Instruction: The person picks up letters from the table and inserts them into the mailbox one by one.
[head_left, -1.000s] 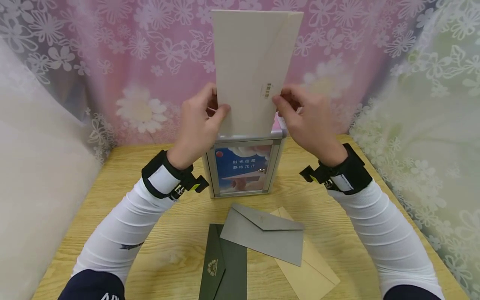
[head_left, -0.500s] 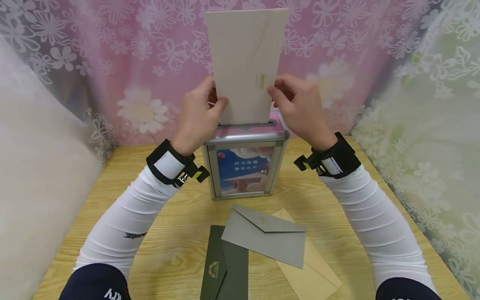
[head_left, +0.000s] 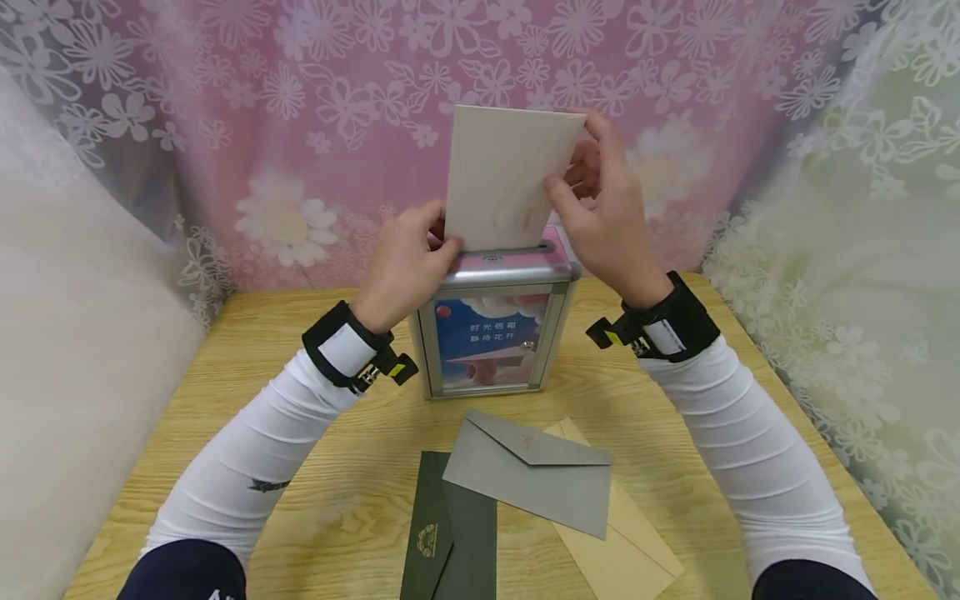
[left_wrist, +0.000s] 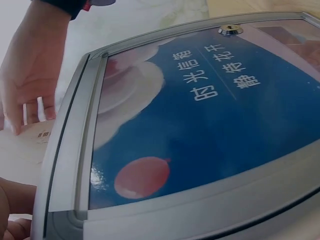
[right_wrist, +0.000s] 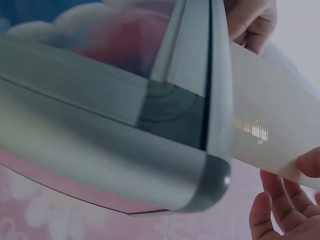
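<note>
A cream-white envelope (head_left: 498, 175) stands upright with its lower end in the slot (head_left: 545, 247) on top of a silver-framed letter box (head_left: 491, 342). Low on the envelope's left edge, close over the slot, my left hand (head_left: 408, 262) pinches it between thumb and curled fingers. My right hand (head_left: 609, 212) holds the right edge higher up, thumb on the front face and a finger at the top corner. In the right wrist view, gold print (right_wrist: 257, 131) shows on the envelope beside the box's corner. The part inside the box is hidden.
In front of the box on the wooden table (head_left: 322, 500) lie a dark green envelope (head_left: 468, 542), a grey envelope (head_left: 532, 487) and a pale yellow envelope (head_left: 622, 542), the grey overlapping the other two. A pink floral curtain (head_left: 360, 125) hangs behind, with pale curtains at both sides.
The white envelope has come down over the box and sunk deeper into its slot. My left hand has lowered with it; my right hand now grips nearer its top corner.
</note>
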